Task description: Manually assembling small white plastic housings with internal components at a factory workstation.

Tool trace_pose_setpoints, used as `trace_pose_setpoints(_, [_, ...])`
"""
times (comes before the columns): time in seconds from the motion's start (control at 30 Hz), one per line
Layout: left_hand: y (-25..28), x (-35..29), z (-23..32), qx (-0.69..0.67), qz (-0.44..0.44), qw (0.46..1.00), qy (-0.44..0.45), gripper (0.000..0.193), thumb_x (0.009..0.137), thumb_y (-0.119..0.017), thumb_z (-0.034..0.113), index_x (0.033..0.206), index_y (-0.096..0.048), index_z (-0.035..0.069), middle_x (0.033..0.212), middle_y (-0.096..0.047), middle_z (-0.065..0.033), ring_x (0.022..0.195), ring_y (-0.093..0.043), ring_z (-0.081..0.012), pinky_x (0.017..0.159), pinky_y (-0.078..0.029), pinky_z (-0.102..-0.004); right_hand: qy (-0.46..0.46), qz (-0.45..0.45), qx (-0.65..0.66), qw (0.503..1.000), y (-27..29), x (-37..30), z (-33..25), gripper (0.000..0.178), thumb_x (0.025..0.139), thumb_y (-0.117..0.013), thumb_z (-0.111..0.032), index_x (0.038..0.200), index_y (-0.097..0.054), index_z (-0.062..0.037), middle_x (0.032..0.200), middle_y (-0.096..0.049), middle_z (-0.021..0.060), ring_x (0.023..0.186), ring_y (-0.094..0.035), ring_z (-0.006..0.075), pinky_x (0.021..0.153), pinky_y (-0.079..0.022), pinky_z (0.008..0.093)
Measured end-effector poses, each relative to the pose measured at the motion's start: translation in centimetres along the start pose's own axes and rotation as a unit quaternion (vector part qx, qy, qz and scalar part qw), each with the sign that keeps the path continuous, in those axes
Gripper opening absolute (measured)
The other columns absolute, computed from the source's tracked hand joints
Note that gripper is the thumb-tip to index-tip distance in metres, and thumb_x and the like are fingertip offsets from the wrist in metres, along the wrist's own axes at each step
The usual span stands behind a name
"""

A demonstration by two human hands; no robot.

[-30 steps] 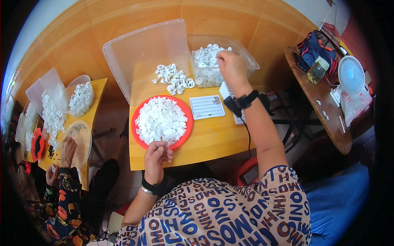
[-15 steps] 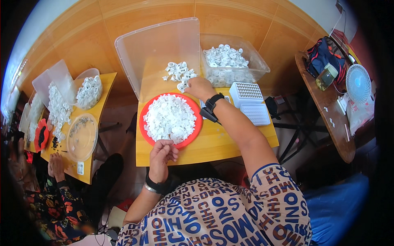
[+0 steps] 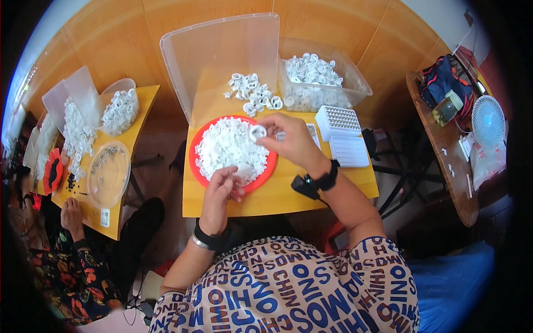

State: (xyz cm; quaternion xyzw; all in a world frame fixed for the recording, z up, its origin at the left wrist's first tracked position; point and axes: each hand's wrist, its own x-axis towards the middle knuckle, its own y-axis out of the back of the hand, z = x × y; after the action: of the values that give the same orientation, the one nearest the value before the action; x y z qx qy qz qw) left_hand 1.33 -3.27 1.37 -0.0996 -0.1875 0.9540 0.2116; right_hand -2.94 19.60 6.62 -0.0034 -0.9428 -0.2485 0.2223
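Observation:
My right hand (image 3: 288,137) pinches a white round plastic part (image 3: 257,132) with a hollow face, above the right side of a red round tray (image 3: 273,164). The tray is heaped with small white plastic pieces (image 3: 227,145). At the tray's near edge is my left hand (image 3: 219,194), its fingers curled in toward the thumb; what lies between them, if anything, is too small to make out. Behind the tray, a loose pile of white ring-shaped plastic parts (image 3: 250,89) lies on the yellow table (image 3: 261,208).
A clear bin (image 3: 355,91) full of white parts stands back right, beside an upright clear lid (image 3: 219,55). White gridded trays (image 3: 348,151) sit at the right. On the left, another person's hand (image 3: 72,216) rests at a second table. A small fan (image 3: 488,123) stands far right.
My right hand has come back from the loose pile toward me, now with a white round part in its fingers. My left hand has moved slightly up over the tray's edge.

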Motion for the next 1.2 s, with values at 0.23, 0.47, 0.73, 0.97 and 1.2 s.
trace_pose_setpoints(0.23, [-1.3, 2.1, 1.2, -0.151, -0.091, 0.984, 0.026, 0.038, 0.099, -0.042, 0.032, 0.123, -0.048, 0.004, 0.103, -0.061, -0.0125, 0.084, -0.061, -0.0187, 0.073, -0.050, -0.0292, 0.055, 0.002, 0.055, 0.997, -1.7, -4.5, -4.6, 0.032, 0.072, -0.074, -0.006, 0.103, -0.065, -0.0069, 0.088, -0.066, 0.0087, 0.076, -0.064, 0.0194, 0.067, -0.052, 0.0292])
trace_pose_setpoints(0.47, [-1.7, 1.2, 0.5, -0.244, -0.082, 0.965, 0.058, 0.032, 0.099, -0.043, 0.028, 0.116, -0.050, 0.001, 0.092, -0.062, -0.0096, 0.074, -0.062, -0.0176, 0.070, -0.051, -0.0282, 0.100, -0.001, -0.014, 0.995, -2.6, -5.2, -4.2, 0.037, 0.071, -0.074, -0.007, 0.107, -0.066, -0.0087, 0.088, -0.066, 0.0074, 0.078, -0.063, 0.0235, 0.067, -0.051, 0.0306])
trace_pose_setpoints(0.73, [-1.0, 1.0, -0.1, -0.272, -0.079, 0.958, 0.051, 0.029, 0.098, -0.046, 0.022, 0.117, -0.048, 0.002, 0.097, -0.062, -0.0102, 0.079, -0.062, -0.0174, 0.071, -0.051, -0.0276, 0.164, 0.011, -0.101, 0.981, -3.6, -5.4, -4.6, 0.041, 0.069, -0.075, -0.010, 0.110, -0.065, -0.0082, 0.087, -0.066, 0.0068, 0.077, -0.063, 0.0235, 0.067, -0.051, 0.0319])
trace_pose_setpoints(0.97, [-1.1, 1.0, -0.4, -0.281, -0.027, 0.957, 0.062, 0.027, 0.098, -0.047, 0.020, 0.117, -0.048, 0.002, 0.099, -0.061, -0.0093, 0.086, -0.060, -0.0154, 0.073, -0.050, -0.0269, 0.085, 0.048, -0.116, 0.988, -5.0, -5.9, -5.2, 0.036, 0.070, -0.074, -0.011, 0.105, -0.065, -0.0120, 0.087, -0.063, 0.0060, 0.078, -0.061, 0.0230, 0.066, -0.050, 0.0330])
trace_pose_setpoints(1.2, [-0.3, 0.8, -0.8, -0.249, -0.058, 0.966, 0.043, 0.026, 0.096, -0.050, 0.023, 0.113, -0.049, 0.002, 0.096, -0.061, -0.0084, 0.082, -0.060, -0.0146, 0.073, -0.048, -0.0267, 0.118, 0.030, -0.155, 0.980, -5.1, -5.8, -4.9, 0.032, 0.074, -0.068, -0.008, 0.106, -0.064, -0.0105, 0.091, -0.064, 0.0053, 0.083, -0.060, 0.0234, 0.072, -0.050, 0.0343])
